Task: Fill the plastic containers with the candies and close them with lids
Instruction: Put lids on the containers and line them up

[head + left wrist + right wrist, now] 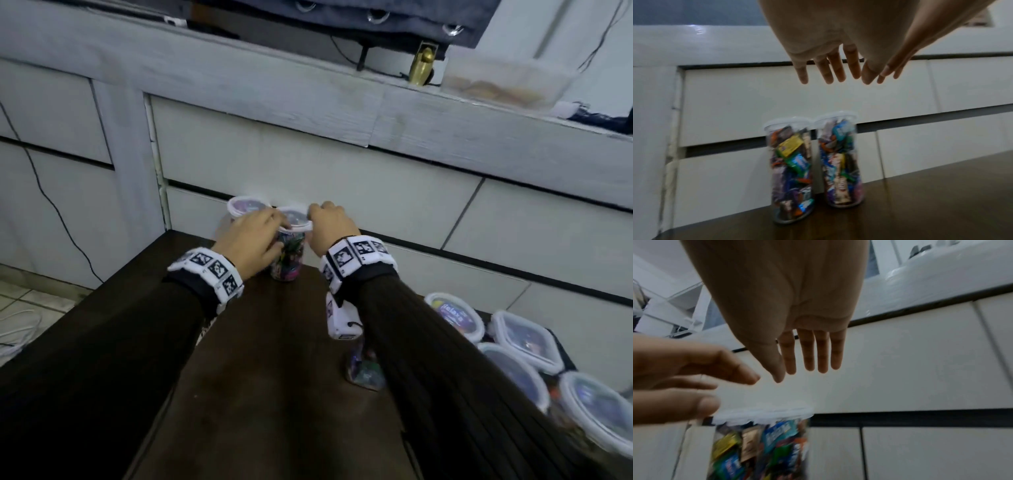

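Two tall clear containers packed with wrapped candies stand side by side at the far end of the dark table [274,377], each capped by a white lid. My left hand [255,233] and right hand [330,222] flank the lid [296,219] of the nearer container [287,260]; the other container [246,205] is just behind left. In the left wrist view my left hand [830,71] has straight fingers above both containers [791,170] [840,162]. In the right wrist view my right hand [812,356] is flat and empty above the lidded container [760,443].
Several lidded containers [527,339] sit low at the right of the table. Another candy-filled container [364,370] stands under my right forearm. White drawer fronts [342,178] rise directly behind the two tall containers. A cable [51,205] hangs at the left.
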Demonstrator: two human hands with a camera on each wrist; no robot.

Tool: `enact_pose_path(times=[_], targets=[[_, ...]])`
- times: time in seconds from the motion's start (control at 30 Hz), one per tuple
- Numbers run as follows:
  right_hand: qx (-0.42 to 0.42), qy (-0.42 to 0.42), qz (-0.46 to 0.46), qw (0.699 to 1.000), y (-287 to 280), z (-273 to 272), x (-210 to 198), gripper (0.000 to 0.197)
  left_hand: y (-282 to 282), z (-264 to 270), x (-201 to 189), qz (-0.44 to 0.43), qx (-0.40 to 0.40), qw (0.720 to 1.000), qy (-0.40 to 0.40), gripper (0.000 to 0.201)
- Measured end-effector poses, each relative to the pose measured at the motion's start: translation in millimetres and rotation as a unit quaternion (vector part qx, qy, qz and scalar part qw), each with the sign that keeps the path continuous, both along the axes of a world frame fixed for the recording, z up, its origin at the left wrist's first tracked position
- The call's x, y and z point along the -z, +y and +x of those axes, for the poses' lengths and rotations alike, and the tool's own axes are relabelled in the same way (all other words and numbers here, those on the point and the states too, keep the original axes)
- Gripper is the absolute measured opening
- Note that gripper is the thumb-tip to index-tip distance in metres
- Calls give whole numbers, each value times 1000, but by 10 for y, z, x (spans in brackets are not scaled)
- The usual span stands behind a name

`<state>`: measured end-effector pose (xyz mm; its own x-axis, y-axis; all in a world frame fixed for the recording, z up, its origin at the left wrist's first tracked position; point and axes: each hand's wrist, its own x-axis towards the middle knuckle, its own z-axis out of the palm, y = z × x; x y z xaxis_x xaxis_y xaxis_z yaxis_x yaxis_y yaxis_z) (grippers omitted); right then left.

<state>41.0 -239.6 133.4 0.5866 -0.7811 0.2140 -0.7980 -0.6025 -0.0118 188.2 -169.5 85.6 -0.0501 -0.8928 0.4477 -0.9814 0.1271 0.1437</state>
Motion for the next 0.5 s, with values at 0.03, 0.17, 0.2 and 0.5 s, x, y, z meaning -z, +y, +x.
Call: enact_pose_path(times=[0.03, 0.17, 0.2, 0.5], targets=[[16, 1, 16, 1000, 22, -155, -67, 32, 84, -137, -33, 8, 26, 1000, -4, 36], [93, 25, 61, 993, 79, -881, -234, 36, 335, -764, -156, 48, 132, 990, -10, 42], [111, 30, 69, 991, 104, -1063, -238, 37, 369, -923, -170, 58, 155, 986, -13, 46], [207, 140, 138, 958, 448, -2039, -30, 51, 500, -1824, 90, 148, 190, 968, -72, 79]])
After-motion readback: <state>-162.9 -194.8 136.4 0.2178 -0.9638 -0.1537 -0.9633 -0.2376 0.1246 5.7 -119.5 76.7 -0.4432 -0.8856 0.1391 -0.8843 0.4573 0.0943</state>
